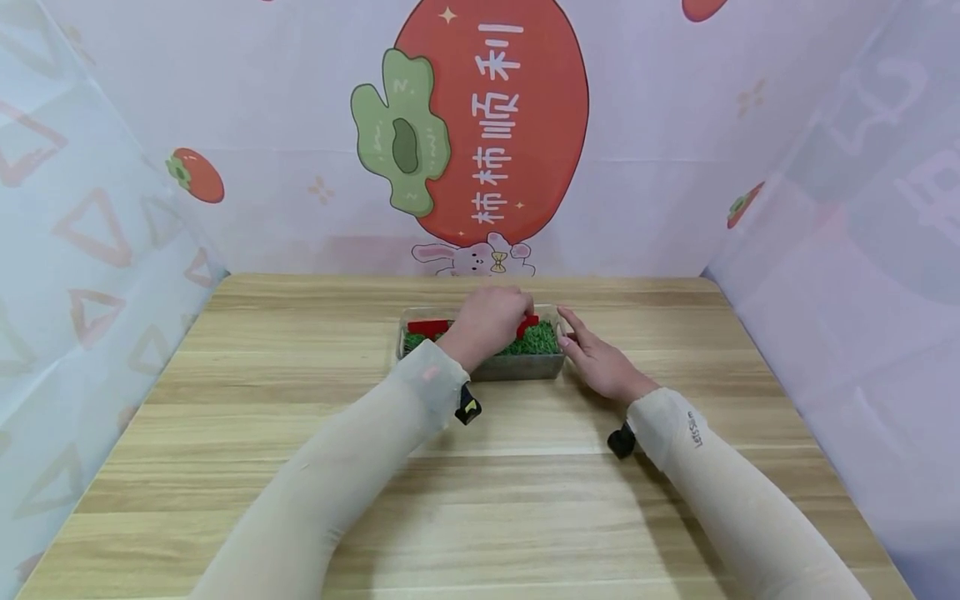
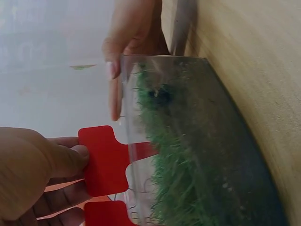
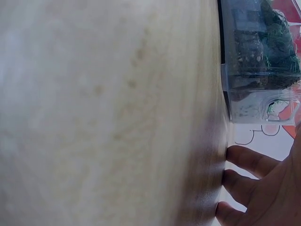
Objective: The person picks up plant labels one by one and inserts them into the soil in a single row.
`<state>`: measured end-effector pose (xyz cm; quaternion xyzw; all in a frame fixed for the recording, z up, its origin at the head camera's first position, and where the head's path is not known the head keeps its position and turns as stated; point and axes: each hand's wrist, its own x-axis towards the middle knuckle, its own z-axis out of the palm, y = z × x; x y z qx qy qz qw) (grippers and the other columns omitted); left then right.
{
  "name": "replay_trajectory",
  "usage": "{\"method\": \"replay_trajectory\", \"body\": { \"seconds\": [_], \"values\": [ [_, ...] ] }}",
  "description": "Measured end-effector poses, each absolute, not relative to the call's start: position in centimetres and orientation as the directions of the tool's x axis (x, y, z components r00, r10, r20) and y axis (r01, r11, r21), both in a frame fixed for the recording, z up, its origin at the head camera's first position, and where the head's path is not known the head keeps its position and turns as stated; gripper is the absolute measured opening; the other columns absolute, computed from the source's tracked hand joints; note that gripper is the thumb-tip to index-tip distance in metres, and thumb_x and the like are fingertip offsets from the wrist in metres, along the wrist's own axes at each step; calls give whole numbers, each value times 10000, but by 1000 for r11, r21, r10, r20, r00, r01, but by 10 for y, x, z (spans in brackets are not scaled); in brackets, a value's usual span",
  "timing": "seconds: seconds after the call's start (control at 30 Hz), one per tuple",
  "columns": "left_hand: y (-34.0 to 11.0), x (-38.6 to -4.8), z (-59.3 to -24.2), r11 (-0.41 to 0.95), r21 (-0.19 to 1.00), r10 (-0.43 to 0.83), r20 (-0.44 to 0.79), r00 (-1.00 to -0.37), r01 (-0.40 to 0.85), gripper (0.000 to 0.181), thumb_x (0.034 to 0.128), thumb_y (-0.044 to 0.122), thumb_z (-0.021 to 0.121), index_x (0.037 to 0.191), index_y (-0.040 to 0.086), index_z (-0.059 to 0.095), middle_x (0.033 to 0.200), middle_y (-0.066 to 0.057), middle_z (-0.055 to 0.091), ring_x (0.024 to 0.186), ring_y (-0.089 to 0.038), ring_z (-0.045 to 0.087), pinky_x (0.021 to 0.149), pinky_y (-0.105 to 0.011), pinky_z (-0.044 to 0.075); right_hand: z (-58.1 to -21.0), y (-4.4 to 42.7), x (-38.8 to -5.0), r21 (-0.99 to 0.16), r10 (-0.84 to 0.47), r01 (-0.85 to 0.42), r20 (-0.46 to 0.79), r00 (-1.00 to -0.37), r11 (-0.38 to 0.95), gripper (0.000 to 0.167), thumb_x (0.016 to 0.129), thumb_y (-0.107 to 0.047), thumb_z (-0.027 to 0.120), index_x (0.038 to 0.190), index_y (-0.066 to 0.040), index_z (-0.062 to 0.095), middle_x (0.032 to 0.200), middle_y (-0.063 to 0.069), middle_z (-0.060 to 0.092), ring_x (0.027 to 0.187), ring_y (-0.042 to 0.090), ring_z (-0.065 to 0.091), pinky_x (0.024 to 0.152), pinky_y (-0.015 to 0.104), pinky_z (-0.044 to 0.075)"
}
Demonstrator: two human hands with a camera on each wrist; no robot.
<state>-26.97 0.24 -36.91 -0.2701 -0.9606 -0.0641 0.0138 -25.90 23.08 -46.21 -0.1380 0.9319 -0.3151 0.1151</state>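
Observation:
A clear plastic box point(image 1: 517, 367) holds dark soil and green grass-like plants point(image 1: 542, 340). My left hand point(image 1: 491, 323) reaches over the box. In the left wrist view, its thumb pinches a red T-shaped plant label point(image 2: 104, 162) by the broad head, while the narrow stem reaches down inside the box towards the grass. A second red label point(image 2: 107, 214) shows just beside it. At the box's right end is my right hand point(image 1: 606, 367), thumb and forefinger extended at the rim. Its other fingertips rest on the table in the right wrist view.
The wooden table point(image 1: 480, 500) spreads around the box, which stands near its back edge. Behind it hangs a white cloth point(image 1: 645, 208) printed with a large persimmon and a rabbit. More printed cloth closes off the left and right sides.

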Motion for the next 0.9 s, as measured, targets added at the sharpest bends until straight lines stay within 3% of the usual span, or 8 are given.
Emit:
{"method": "replay_trajectory", "body": {
  "seconds": [0.3,0.57,0.9],
  "values": [
    [9,-271,-374,844,129,518,52,-854,520,340,859,170,801,1193,182,736,1125,-23,728,913,-182,651,920,-350,572,-461,229,-259,-630,-331,-179,-133,-934,756,548,1059,-580,251,1523,-591,-40,1564,151,411,1387,455,423,1130,673,275],
    [10,-270,-376,837,104,531,87,-843,537,362,821,176,838,1170,173,739,1108,-29,730,916,-196,653,947,-372,560,-462,229,-261,-620,-328,-184,-126,-936,763,567,1054,-594,241,1556,-535,-14,1559,149,421,1383,449,433,1131,660,286],
    [6,-270,-378,837,94,533,82,-842,539,391,879,177,783,1257,204,687,1174,-24,684,1025,-193,649,986,-366,538,-463,229,-260,-615,-323,-181,-127,-938,768,598,1054,-594,238,1588,-461,5,1560,152,416,1384,455,427,1120,677,286]
  ]
}}
